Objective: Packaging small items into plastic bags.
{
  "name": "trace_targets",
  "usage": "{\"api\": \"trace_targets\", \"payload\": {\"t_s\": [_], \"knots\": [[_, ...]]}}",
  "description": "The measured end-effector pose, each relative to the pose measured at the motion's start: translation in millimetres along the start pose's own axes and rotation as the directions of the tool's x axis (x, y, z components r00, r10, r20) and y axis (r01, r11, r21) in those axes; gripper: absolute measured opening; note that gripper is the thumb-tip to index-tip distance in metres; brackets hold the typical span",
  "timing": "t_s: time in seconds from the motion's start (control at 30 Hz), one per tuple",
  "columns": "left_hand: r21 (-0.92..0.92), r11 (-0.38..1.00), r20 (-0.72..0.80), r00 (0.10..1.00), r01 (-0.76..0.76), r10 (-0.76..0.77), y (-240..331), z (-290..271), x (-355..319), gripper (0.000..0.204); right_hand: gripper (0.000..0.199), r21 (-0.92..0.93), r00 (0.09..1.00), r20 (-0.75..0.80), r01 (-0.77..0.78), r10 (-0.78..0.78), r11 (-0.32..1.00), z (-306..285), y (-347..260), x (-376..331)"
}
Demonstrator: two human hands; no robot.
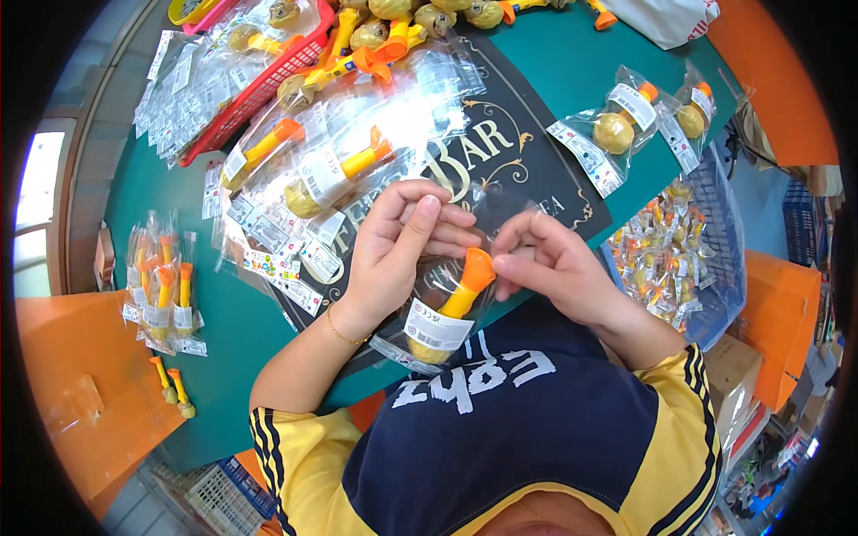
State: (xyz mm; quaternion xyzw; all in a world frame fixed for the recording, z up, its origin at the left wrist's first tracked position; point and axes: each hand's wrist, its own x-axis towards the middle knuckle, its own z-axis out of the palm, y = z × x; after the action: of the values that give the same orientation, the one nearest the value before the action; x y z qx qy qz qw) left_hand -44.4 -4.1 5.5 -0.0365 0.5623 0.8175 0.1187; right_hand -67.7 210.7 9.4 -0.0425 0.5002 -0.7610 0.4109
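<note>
In front of my body is a clear plastic bag (422,302) holding a toy with a yellow tube (460,299), a flared orange end and a gold ball-shaped head. A white printed label (436,327) wraps around it. My right hand (554,272) pinches the bag's edge beside the orange end, thumb against curled fingers. My left hand (398,241) is on the bag's other side, its fingers stretched out against the upper film and its thumb raised across them. Beyond the left hand, another bagged toy (344,171) lies on a stack of clear bags (268,234).
Loose toys (384,40) are piled at the far edge, beside a red basket (259,94) of packaging. Bagged toys lie on the green table (237,357) at left (161,286) and right (615,132). A blue crate (726,268) of bagged toys stands at the right.
</note>
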Motion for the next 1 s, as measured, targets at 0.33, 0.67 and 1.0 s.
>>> {"api": "trace_targets", "payload": {"t_s": [0.33,0.67,1.0], "knots": [[0.118,0.984,0.036,0.989,0.136,-0.141,1,-7,1,0.022,0.009,0.029,0.978,-0.084,0.195,-0.192,0.98,2,22,10],[0.403,0.908,-0.036,0.989,-0.114,0.14,-8,6,-10,0.013,0.005,-0.023,0.899,-0.159,0.409,-0.408,0.912,17,35,9],[0.102,0.993,-0.007,0.998,0.057,-0.057,0,-10,3,0.015,0.009,0.061,0.934,-0.156,0.335,-0.323,0.94,2,29,10]]}}
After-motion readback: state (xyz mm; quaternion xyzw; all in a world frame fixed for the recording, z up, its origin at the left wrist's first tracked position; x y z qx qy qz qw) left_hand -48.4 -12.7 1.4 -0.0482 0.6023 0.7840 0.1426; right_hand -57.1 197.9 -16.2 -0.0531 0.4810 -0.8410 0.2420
